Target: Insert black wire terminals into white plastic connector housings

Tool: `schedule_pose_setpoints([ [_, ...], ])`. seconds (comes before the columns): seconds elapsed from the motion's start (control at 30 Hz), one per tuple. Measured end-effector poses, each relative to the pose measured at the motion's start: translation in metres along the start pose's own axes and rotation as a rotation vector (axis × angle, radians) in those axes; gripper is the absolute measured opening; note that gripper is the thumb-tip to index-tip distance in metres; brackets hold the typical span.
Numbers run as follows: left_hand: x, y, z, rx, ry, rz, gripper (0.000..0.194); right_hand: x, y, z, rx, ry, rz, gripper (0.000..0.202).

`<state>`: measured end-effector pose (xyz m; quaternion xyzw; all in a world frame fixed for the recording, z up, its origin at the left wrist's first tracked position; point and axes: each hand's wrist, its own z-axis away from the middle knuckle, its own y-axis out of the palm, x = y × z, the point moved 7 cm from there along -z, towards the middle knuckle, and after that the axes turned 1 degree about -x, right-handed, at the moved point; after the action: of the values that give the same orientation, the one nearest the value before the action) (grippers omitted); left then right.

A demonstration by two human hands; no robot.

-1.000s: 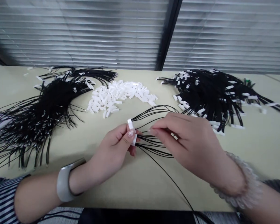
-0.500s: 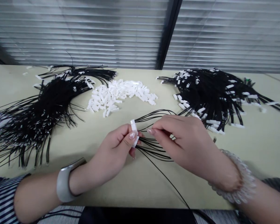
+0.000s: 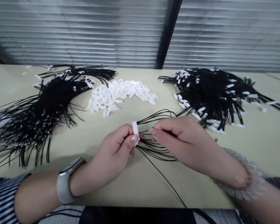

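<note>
Between thumb and fingers, my left hand (image 3: 118,147) pinches a white plastic connector housing (image 3: 135,128), tilted nearly upright over the table. Several thin black wires (image 3: 154,115) run from the housing toward the right, fanned into an upper and a lower group. Just right of it, my right hand (image 3: 182,140) is closed in a pinch, thumb against index finger, at a black wire near the housing. The wire's end at these fingertips is too small to make out. One long single wire (image 3: 162,174) trails down from the housing to the table's front edge.
Behind my hands lies a heap of loose white connector housings (image 3: 121,93). A pile of black wires (image 3: 49,109) covers the left of the table (image 3: 121,189). At the right is a pile of wires with white connectors (image 3: 212,93). Window blinds (image 3: 84,34) stand behind.
My right hand has shifted slightly to the right and down. The housing has turned a little in my left hand, showing a smoother face. The piles look the same.
</note>
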<state>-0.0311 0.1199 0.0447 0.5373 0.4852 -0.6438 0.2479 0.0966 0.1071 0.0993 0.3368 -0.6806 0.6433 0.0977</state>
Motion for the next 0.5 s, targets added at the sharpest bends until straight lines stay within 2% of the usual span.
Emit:
schedule_pose_setpoints([
  [0.17,-0.0015,-0.0001,0.0002,0.008,0.023,-0.056,0.024,-0.002,0.0003,0.0009,0.019,0.024,-0.051,0.034],
  [0.5,0.0001,0.0003,-0.0009,0.001,-0.008,0.008,0.022,-0.0008,-0.0004,0.0,0.005,-0.002,0.005,0.031],
])
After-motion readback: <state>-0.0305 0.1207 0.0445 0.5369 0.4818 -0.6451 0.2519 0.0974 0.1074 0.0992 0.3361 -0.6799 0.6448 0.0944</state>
